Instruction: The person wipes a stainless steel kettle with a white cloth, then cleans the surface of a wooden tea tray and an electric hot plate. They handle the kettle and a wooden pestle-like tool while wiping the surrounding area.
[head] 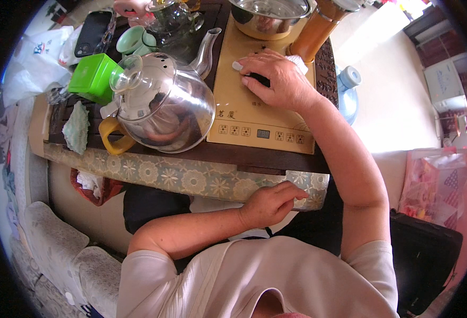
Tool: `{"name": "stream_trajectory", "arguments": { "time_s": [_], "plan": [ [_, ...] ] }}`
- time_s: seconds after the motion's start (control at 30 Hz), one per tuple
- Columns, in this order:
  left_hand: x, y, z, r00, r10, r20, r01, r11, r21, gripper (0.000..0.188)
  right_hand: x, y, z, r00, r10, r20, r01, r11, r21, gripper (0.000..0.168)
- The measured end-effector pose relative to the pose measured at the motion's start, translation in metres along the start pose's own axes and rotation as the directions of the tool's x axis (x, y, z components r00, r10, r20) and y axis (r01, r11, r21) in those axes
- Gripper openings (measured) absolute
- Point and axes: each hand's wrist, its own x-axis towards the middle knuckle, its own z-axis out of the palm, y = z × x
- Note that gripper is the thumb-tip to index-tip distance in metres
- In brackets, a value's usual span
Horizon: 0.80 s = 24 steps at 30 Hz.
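My right hand (275, 79) lies palm down on the gold glass top of an electric tea stove (231, 93). A white textured wipe (298, 63) is under it, showing beyond the hand's edge and at the fingertips. In front of the table edge, my left hand (267, 204) hovers near my lap with loosely bent fingers, holding nothing. Left of the stove stands a kettle (166, 107) with a glass body, shiny lid, steel spout and yellow handle. A steel pot (271, 33) sits at the stove's far end, beside an amber canister (315, 33).
Left of the kettle are a green plastic box (92, 75), a pale crumpled cloth (76, 127), a phone (93, 33) and pale green cups (130, 39). A glass teapot (172, 20) stands behind. A water jug (348, 93) is right of the table; a red bin (108, 190) stands below.
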Motion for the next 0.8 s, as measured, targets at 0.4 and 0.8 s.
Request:
{"name": "stream_trajectory", "arguments": {
  "time_s": [0.4,0.8],
  "plan": [
    [0.0,-0.002,0.0,0.998,0.061,-0.002,-0.061,0.998,0.005,0.028,-0.013,-0.034,-0.011,0.956,-0.282,0.081,0.293,0.921,-0.256,0.008],
    [0.002,0.003,-0.001,0.999,0.044,0.012,-0.044,0.998,0.048,0.031,-0.092,-0.038,-0.059,0.976,0.215,-0.033,-0.214,0.924,-0.318,0.017]
  ]
}}
